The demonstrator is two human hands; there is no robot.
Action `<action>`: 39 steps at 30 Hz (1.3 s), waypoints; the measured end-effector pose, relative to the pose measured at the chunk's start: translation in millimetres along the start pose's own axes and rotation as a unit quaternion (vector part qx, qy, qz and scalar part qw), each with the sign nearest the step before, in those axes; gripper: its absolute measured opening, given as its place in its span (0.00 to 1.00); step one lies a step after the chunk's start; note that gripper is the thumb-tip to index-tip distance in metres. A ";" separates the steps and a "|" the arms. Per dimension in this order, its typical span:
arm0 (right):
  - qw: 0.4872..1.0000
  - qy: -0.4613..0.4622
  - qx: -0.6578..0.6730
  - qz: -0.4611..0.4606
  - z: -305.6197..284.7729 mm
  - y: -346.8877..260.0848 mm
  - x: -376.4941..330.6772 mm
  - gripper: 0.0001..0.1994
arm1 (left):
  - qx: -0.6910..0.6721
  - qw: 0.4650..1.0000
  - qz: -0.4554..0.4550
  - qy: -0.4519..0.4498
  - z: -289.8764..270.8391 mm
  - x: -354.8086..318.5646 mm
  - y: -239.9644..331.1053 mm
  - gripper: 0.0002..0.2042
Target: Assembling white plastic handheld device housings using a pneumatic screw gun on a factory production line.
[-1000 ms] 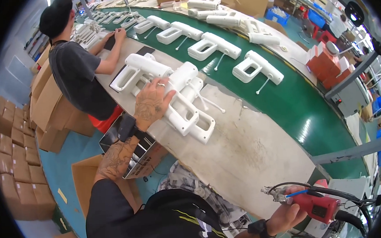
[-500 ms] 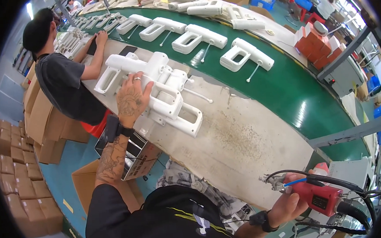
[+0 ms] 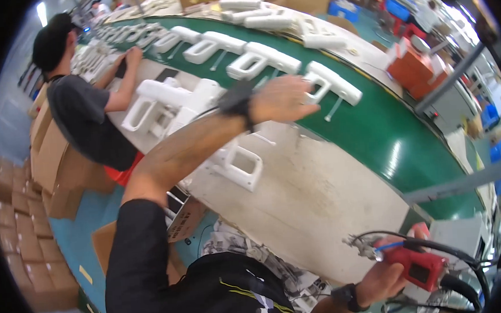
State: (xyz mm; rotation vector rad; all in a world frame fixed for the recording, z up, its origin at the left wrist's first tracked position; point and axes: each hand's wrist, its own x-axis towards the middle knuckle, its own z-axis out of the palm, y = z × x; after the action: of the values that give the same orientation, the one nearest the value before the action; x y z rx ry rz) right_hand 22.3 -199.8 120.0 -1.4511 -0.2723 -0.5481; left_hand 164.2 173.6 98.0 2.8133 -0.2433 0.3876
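Observation:
My left hand is stretched across the bench to the green belt, somewhat smeared by motion. Its fingers reach out beside the handle loop of the nearest white gun-shaped plastic housing; whether they touch it I cannot tell. My right hand grips a red handheld power tool with a metal head, a blue tube and black cables, at the lower right. Under and beside my left forearm lies a pile of white housings on the bench, partly hidden by the arm.
The green belt curves past the pale bench, carrying several more housings. At the left a co-worker sits at the bench. Metal posts stand at the right. Cardboard boxes are stacked at the left.
My left hand has left the pile of housings and swung right and away from me to the housing on the belt. My right hand still holds the red power tool in nearly the same place.

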 end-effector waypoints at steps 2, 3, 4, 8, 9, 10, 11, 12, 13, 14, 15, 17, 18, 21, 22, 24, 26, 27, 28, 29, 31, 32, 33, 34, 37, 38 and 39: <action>1.000 -0.018 -0.008 0.018 -5.0 -5.7 2.5 0.47 | 0.040 0.997 -0.018 -0.066 32.6 61.4 2.4 0.24; 0.999 -0.038 -0.009 -0.004 -6.6 -2.2 2.5 0.43 | 0.053 0.996 -0.042 -0.051 58.1 84.4 -10.5 0.23; 0.999 -0.044 -0.002 0.000 -3.6 -5.4 5.8 0.43 | 0.064 0.995 -0.062 -0.038 81.8 99.0 -22.9 0.21; 0.998 -0.038 0.027 -0.038 -6.0 -16.2 20.4 0.36 | 0.173 0.985 0.014 -0.024 151.1 121.4 -44.8 0.16; 0.999 -0.014 0.015 -0.048 -9.8 -13.2 20.9 0.36 | 0.186 0.982 -0.028 -0.026 175.3 128.8 -46.5 0.15; 0.998 0.007 0.006 -0.059 -12.6 -11.9 21.1 0.36 | 0.202 0.976 -0.072 -0.026 191.1 131.9 -51.7 0.13; 0.998 0.009 0.006 -0.059 -18.2 -10.7 22.1 0.36 | 0.059 0.991 -0.099 0.071 203.8 130.7 -62.7 0.12; 0.998 -0.012 0.002 -0.054 -22.8 -12.1 25.9 0.35 | 0.056 0.991 -0.097 0.071 199.6 131.7 -56.0 0.12; 0.998 -0.034 -0.001 -0.048 -25.7 -12.2 29.2 0.35 | 0.073 0.986 -0.143 0.035 185.3 130.1 -42.2 0.11; 0.998 -0.033 -0.001 -0.050 -26.6 -10.3 30.4 0.35 | 0.090 0.978 -0.189 0.000 177.3 130.9 -34.3 0.12; 0.998 -0.014 0.003 -0.060 -25.9 -8.1 30.7 0.34 | 0.152 0.980 -0.128 -0.025 198.6 139.0 -51.5 0.12; 0.998 0.003 0.015 -0.069 -19.2 -7.5 36.3 0.34 | 0.156 0.981 -0.111 -0.032 184.1 128.6 -43.7 0.11; 0.998 -0.012 0.014 -0.065 -16.6 -9.4 39.9 0.33 | 0.154 0.983 -0.088 -0.040 174.9 123.9 -35.5 0.11; 0.997 -0.020 -0.014 -0.068 -22.2 -10.0 37.1 0.33 | 0.093 0.991 0.006 -0.092 112.1 103.4 14.0 0.12; 0.996 -0.017 -0.037 -0.075 -24.7 -6.9 35.8 0.34 | 0.046 0.995 0.048 -0.081 102.2 89.4 21.4 0.13; 0.999 -0.030 0.001 -0.042 -30.9 -4.7 32.0 0.35 | 0.031 0.967 0.237 0.087 96.2 53.3 26.9 0.12; 0.998 -0.020 0.010 -0.054 -21.2 -6.4 34.4 0.33 | 0.295 0.873 0.307 0.237 105.0 15.9 26.5 0.09; 0.996 0.048 -0.058 -0.045 -24.7 9.3 32.5 0.36 | 0.008 0.977 0.198 -0.079 44.2 9.4 65.9 0.10; 0.997 0.044 -0.051 -0.047 -27.9 7.5 33.4 0.36 | 0.062 0.962 0.255 -0.070 20.6 -11.8 68.8 0.10; 0.998 -0.017 -0.046 -0.024 -32.1 5.1 33.0 0.34 | 0.058 0.959 0.268 -0.067 14.8 -32.7 65.6 0.12; 0.996 -0.084 -0.029 0.008 -39.1 5.0 32.8 0.31 | 0.052 0.955 0.286 -0.062 6.7 -65.9 67.5 0.15; 0.996 -0.083 -0.029 0.006 -38.3 7.0 29.4 0.31 | 0.045 0.956 0.280 -0.075 0.9 -81.5 71.9 0.15; 0.998 -0.064 -0.018 0.017 -31.6 5.0 28.7 0.31 | 0.041 0.957 0.272 -0.089 -6.1 -97.9 78.1 0.16; 0.999 -0.046 -0.009 0.028 -27.0 3.9 27.7 0.31 | 0.034 0.958 0.265 -0.102 -8.2 -112.8 83.7 0.16; 0.998 -0.060 -0.016 0.031 -22.4 1.8 23.0 0.31 | 0.059 0.960 0.244 -0.121 0.9 -156.6 101.5 0.17; 0.996 -0.077 -0.026 0.031 -19.8 1.6 21.3 0.31 | 0.053 0.966 0.219 -0.127 2.2 -168.3 109.7 0.14; 0.997 -0.071 -0.024 0.023 -12.2 0.1 19.2 0.30 | 0.049 0.971 0.191 -0.136 3.0 -179.7 119.2 0.12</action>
State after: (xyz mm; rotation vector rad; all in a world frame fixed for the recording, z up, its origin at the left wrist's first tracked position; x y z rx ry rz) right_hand 36.8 -215.4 128.1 -1.5414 -0.3397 -0.4172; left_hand -30.0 82.8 74.7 2.9051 -0.8549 0.0915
